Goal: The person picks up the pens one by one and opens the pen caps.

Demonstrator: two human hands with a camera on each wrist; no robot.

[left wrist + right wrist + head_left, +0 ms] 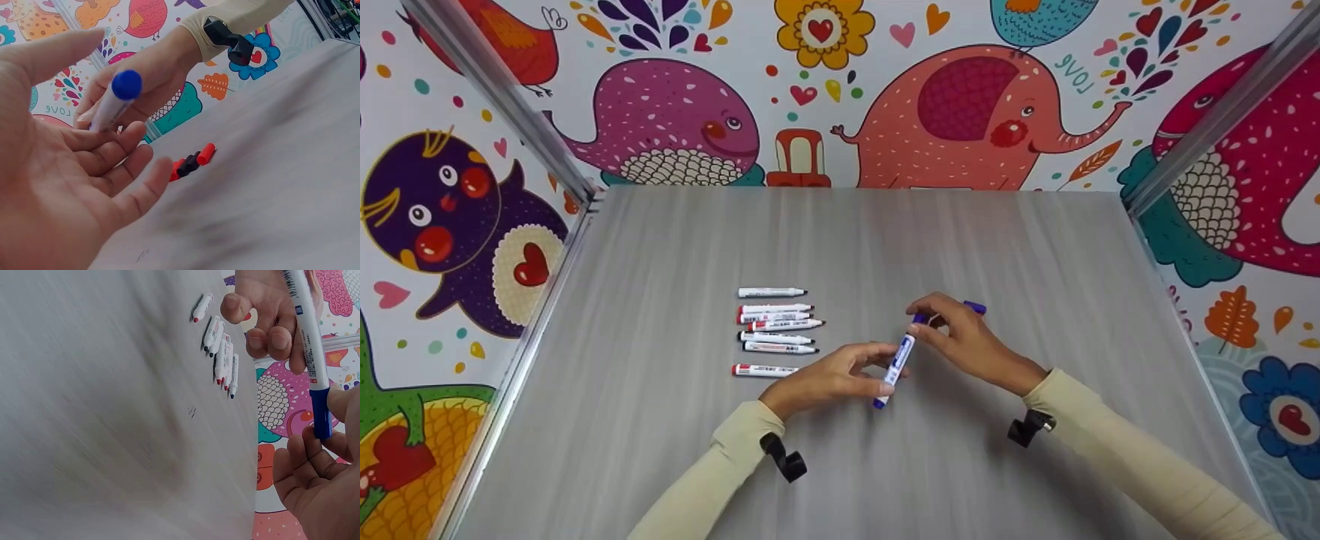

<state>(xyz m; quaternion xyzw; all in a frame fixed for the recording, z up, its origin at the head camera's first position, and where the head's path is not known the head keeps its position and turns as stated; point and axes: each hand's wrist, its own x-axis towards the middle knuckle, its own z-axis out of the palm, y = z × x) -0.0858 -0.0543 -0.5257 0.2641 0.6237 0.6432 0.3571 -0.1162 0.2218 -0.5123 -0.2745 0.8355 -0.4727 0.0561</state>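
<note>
A white marker with a blue cap [897, 363] slants between the two hands, above the table. My right hand [971, 345] pinches its blue cap between thumb and fingers, plain in the right wrist view, where the cap [321, 413] covers the marker's lower end. My left hand [840, 373] is at the other end of the barrel. In the left wrist view its thumb stands away from the marker's blue end [126, 85], and its fingers spread loosely behind the barrel. Another blue piece [975, 307] lies past the right hand, partly hidden by it.
Left of the hands, several white markers [772, 292] lie roughly parallel on the grey table [660, 450], with red or black back ends and bare tips pointing right. The lowest marker [761, 370] is partly covered by the left hand. Cartoon-printed walls [810, 90] enclose the table.
</note>
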